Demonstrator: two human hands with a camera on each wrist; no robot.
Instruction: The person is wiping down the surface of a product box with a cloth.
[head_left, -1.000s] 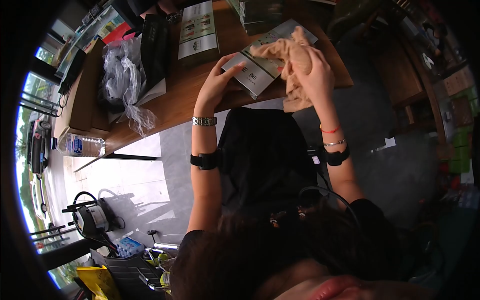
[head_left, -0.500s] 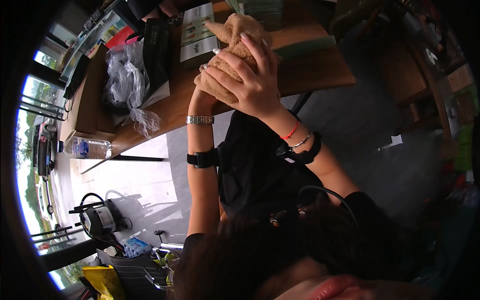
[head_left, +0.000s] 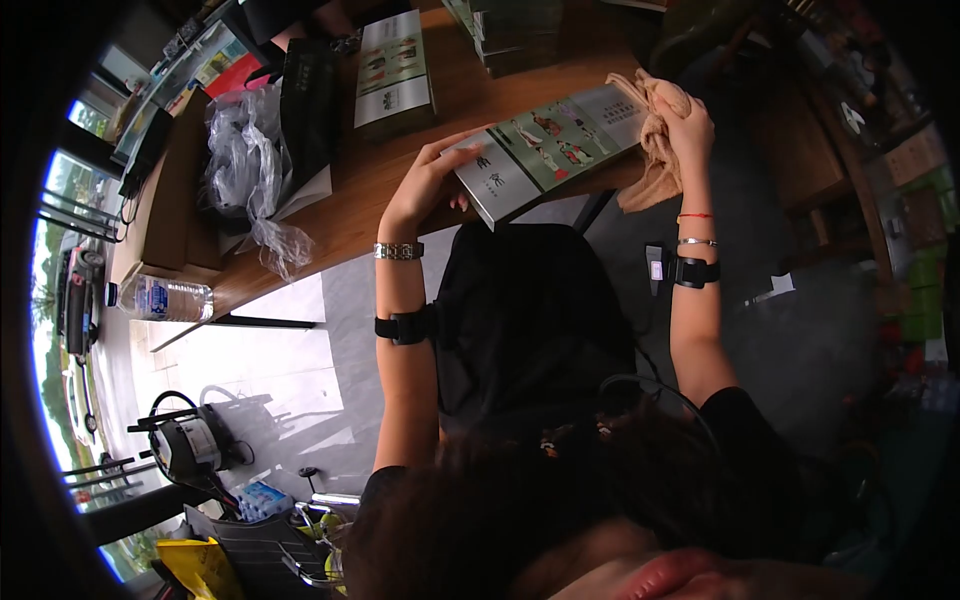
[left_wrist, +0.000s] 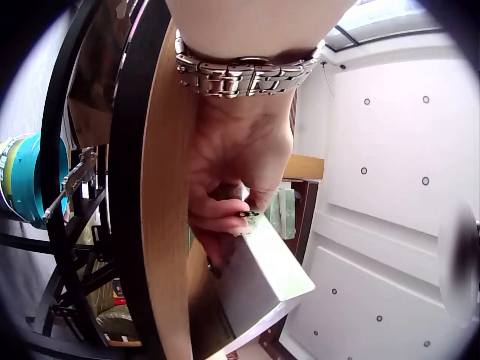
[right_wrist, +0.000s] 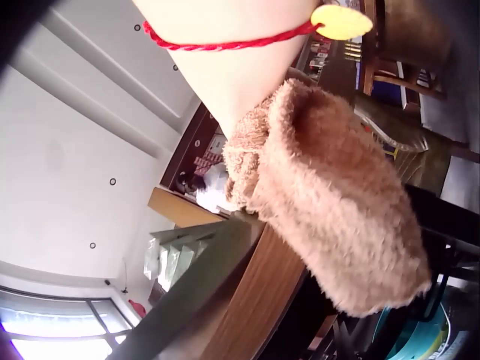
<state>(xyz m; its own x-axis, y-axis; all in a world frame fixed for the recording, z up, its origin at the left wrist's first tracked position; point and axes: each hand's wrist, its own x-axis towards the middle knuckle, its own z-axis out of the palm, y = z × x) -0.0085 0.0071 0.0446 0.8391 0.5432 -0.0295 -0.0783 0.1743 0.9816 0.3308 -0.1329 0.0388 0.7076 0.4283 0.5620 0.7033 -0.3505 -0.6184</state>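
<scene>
A long flat box [head_left: 570, 140], silver at the ends and green with printed figures in the middle, is at the table's front edge. My left hand [head_left: 428, 185] grips its left end, thumb on top and fingers curled at the underside; the left wrist view shows the fingers against the box's white side [left_wrist: 274, 262]. At the box's right end, my right hand [head_left: 693, 132] holds a bunched brown plush cloth [head_left: 655, 175] against it. A loose fold of the cloth [right_wrist: 337, 202] hangs down in the right wrist view, hiding most of the fingers.
Another printed box [head_left: 395, 75] lies farther back on the wooden table [head_left: 350, 185], near a stack of boxes [head_left: 515, 40]. Crumpled clear plastic [head_left: 245, 160] and a black bag [head_left: 305, 110] are at the left. A water bottle [head_left: 160, 298] lies by the table's left corner.
The right hand with the cloth went from the box's middle to its left end over the left hand, then across to the right end. The box's printed top shows again.
</scene>
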